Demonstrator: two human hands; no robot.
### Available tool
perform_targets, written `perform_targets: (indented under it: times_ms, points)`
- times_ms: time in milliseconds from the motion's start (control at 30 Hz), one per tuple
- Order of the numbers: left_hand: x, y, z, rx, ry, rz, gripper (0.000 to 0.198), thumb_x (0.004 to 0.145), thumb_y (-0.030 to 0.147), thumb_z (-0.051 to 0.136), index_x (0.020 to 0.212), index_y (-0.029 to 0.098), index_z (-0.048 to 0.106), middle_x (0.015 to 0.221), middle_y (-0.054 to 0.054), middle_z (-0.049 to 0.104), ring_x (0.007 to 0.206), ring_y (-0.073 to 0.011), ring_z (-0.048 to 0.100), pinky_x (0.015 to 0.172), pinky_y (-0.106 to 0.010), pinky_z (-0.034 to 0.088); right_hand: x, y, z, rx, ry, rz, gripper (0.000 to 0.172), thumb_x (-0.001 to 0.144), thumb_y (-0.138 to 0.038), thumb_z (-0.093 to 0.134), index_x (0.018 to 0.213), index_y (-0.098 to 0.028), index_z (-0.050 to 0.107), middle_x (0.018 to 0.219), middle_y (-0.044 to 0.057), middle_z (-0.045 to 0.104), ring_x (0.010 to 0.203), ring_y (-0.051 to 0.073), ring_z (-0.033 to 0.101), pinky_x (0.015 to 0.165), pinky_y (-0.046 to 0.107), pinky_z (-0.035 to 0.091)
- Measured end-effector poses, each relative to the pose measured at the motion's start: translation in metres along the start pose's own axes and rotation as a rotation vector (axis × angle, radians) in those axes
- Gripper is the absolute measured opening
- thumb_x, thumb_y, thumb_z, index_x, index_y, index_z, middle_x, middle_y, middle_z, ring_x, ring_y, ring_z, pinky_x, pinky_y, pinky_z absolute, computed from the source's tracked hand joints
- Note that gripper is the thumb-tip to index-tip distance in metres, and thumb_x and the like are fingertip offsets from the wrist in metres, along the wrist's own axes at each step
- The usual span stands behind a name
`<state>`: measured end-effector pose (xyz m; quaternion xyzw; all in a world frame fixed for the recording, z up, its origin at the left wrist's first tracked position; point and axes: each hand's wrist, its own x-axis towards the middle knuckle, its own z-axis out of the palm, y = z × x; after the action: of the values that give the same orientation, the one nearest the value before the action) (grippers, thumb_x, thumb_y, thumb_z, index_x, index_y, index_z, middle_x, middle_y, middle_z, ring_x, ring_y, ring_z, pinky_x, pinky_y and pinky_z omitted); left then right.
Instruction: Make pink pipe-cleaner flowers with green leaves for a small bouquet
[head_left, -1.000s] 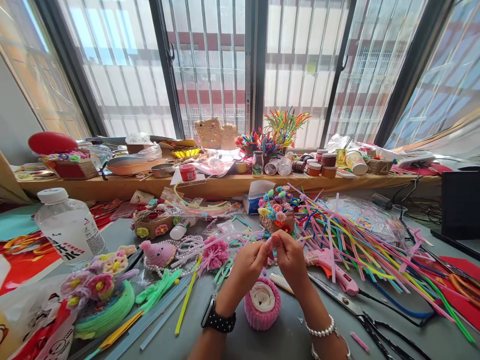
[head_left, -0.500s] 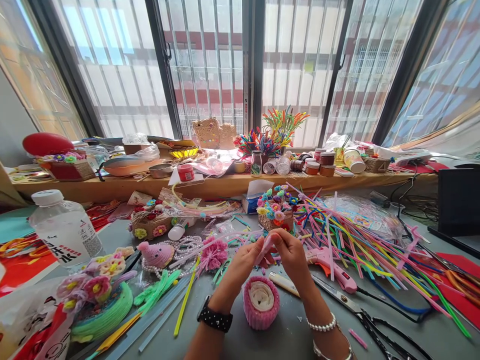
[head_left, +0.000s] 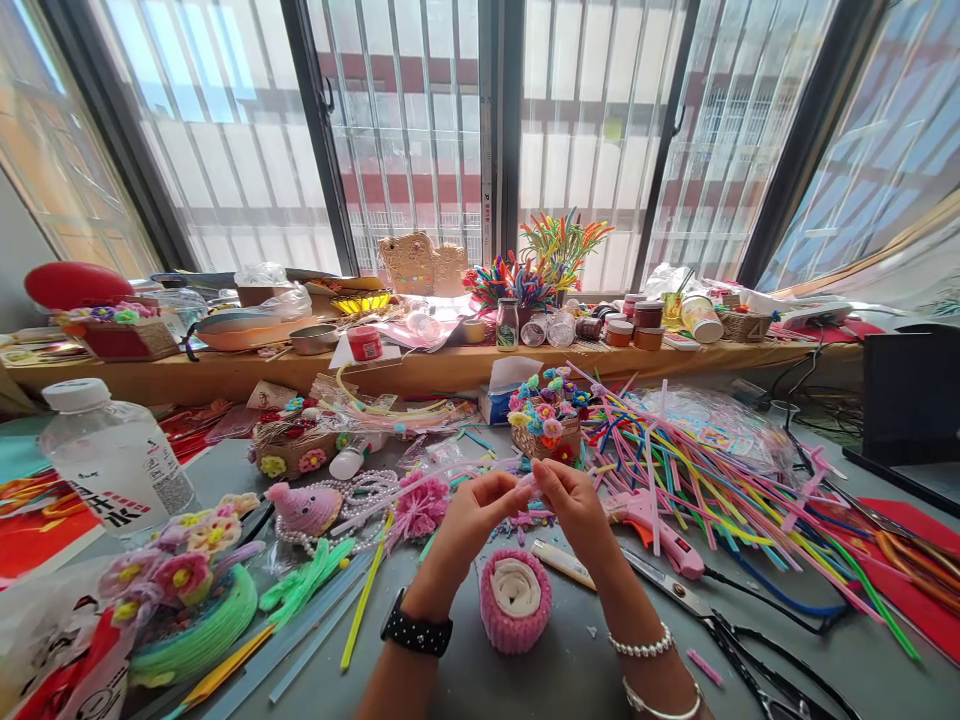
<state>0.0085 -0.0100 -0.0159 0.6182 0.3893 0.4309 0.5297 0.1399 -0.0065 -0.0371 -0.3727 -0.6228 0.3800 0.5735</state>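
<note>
left hand (head_left: pixel 480 505) and right hand (head_left: pixel 568 503) together pinch a pink piece (head_left: pixel 528 488) beyond the pink cylinder (head_left: pixel 516 622) on the tabletop (head_left: pixel 480 690).

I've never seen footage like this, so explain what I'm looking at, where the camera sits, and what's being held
There's no machine: one camera worn on a person's head looks forward and down. Their bare left hand and right hand pinch a small pale pink piece between them; I can't tell what it is. On the gray table stands a pink ribbed craft piece with white rolled material inside. Nearby lie scissors, a pink glue gun and what look like pipe cleaners.
</note>
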Motion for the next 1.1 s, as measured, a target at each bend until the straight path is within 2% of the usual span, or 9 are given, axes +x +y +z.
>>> perform_targets:
  times_ms: [133,233,333,500,633,767,967,1100]
  points:
    - [-0.002,0.002,0.001,-0.113,-0.056,0.006,0.027,0.06,0.039,0.063,0.057,0.014,0.051,0.054,0.003,0.048,0.054,-0.0085,0.043,0.054,-0.021,0.034,-0.004,0.001,0.006,0.186,-0.03,0.055,0.038,0.077,-0.047,0.041,0.053,-0.018,0.036,0.049,-0.006,0.024,0.044,0.007,0.021,0.039,0.021,0.021]
    - [-0.003,0.004,0.001,-0.144,-0.057,0.029,0.028,0.059,0.037,0.064,0.056,0.014,0.049,0.053,0.004,0.048,0.054,-0.0082,0.043,0.053,-0.02,0.034,-0.005,0.003,0.008,0.234,-0.035,0.086,0.039,0.077,-0.049,0.038,0.054,-0.018,0.039,0.049,-0.006,0.024,0.043,0.007,0.021,0.038,0.021,0.022]
    - [-0.002,0.004,-0.001,-0.051,0.0,0.065,0.024,0.062,0.035,0.062,0.057,0.014,0.051,0.055,0.004,0.047,0.054,-0.008,0.042,0.052,-0.02,0.034,-0.003,0.001,0.003,0.11,-0.016,0.043,0.038,0.077,-0.047,0.04,0.054,-0.017,0.043,0.048,-0.005,0.028,0.043,0.007,0.024,0.039,0.02,0.022]
    - [0.003,-0.001,-0.009,0.161,0.111,0.154,0.024,0.07,0.037,0.054,0.067,0.013,0.06,0.06,0.0,0.054,0.056,-0.0101,0.047,0.053,-0.021,0.038,0.0,-0.006,-0.007,-0.238,0.02,-0.099,0.025,0.076,-0.037,0.049,0.064,-0.016,0.057,0.053,-0.003,0.045,0.051,0.009,0.04,0.047,0.021,0.032]
    - [0.004,-0.007,-0.013,0.173,0.167,0.155,0.028,0.071,0.038,0.052,0.076,0.013,0.063,0.07,-0.003,0.061,0.056,-0.0114,0.053,0.05,-0.022,0.042,0.0,-0.006,-0.006,-0.227,0.033,-0.112,0.02,0.075,-0.034,0.052,0.079,-0.017,0.06,0.073,0.003,0.058,0.066,0.014,0.053,0.059,0.023,0.043]
    - [0.004,-0.011,-0.014,0.196,0.266,0.214,0.025,0.069,0.035,0.056,0.083,0.015,0.061,0.085,-0.005,0.064,0.07,-0.0148,0.059,0.062,-0.024,0.047,0.001,-0.003,-0.003,-0.137,0.046,-0.003,0.037,0.07,-0.036,0.057,0.102,-0.017,0.053,0.085,0.006,0.061,0.075,0.017,0.058,0.062,0.026,0.048]
    - [0.005,-0.01,-0.008,0.426,0.249,0.299,0.022,0.071,0.03,0.055,0.084,0.015,0.063,0.086,-0.007,0.065,0.08,-0.0173,0.06,0.069,-0.026,0.048,0.0,0.003,0.0,-0.075,0.064,0.036,0.022,0.073,-0.034,0.054,0.085,-0.016,0.059,0.076,0.006,0.064,0.067,0.017,0.061,0.061,0.028,0.051]
    - [0.004,-0.011,-0.008,0.431,0.199,0.277,0.023,0.074,0.03,0.05,0.084,0.016,0.065,0.081,-0.006,0.066,0.069,-0.0155,0.061,0.064,-0.025,0.048,-0.001,0.001,-0.001,-0.042,0.085,0.042,0.023,0.072,-0.034,0.055,0.085,-0.016,0.058,0.072,0.005,0.063,0.064,0.017,0.06,0.059,0.027,0.051]
